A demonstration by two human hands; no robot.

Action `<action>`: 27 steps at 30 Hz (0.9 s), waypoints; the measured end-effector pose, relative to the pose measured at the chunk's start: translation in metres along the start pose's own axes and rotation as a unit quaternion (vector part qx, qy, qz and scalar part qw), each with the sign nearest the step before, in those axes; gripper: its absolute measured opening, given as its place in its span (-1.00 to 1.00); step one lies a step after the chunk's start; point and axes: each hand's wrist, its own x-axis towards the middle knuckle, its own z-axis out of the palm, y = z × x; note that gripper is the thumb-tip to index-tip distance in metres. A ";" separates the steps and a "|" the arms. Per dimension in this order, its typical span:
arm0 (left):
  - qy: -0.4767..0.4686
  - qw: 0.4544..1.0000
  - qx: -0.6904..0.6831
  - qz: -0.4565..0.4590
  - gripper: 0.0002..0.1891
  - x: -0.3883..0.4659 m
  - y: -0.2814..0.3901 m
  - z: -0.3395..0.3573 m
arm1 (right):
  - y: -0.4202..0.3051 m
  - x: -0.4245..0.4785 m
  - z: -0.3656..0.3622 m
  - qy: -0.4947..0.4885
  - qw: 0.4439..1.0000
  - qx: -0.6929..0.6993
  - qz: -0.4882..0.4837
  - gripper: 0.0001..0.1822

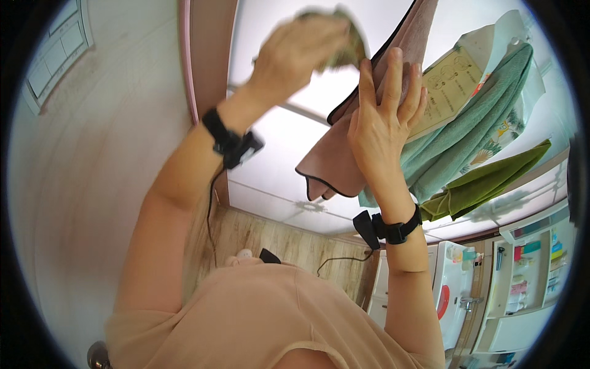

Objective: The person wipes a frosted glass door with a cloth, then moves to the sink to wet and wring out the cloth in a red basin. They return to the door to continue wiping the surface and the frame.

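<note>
In the head view, my left hand is raised at the top centre and blurred. Its fingers are around a blurred green and brown item, whose kind I cannot tell. My right hand lies with fingers spread against a pink towel with dark edging, back of the hand towards me. The towel hangs in front of a bright frosted glass panel. Right of that hand hang a yellow printed card, a teal towel and a dark green cloth.
A pinkish door frame stands left of the glass panel. At the lower right are a white washbasin with a tap and a red item, and shelves with toiletries. Black wrist straps on both arms trail cables. The floor is wood-patterned.
</note>
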 end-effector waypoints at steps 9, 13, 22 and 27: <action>-0.054 0.997 -0.051 -0.008 -0.70 -0.049 0.016 -0.002 | -0.013 -0.053 0.016 -0.055 0.997 0.040 -0.038 -0.56; -0.176 0.982 -0.073 0.000 -0.78 -0.158 0.041 -0.010 | -0.025 -0.078 0.011 -0.129 0.987 0.085 -0.037 -0.53; -0.470 0.796 -0.237 -0.299 -0.77 -0.334 0.106 -0.025 | -0.064 -0.150 0.013 -0.192 0.946 0.259 -0.033 -0.52; -0.453 0.681 -0.322 -0.477 -0.71 -0.330 0.144 -0.028 | -0.080 -0.241 0.016 -0.383 0.842 0.355 0.135 -0.43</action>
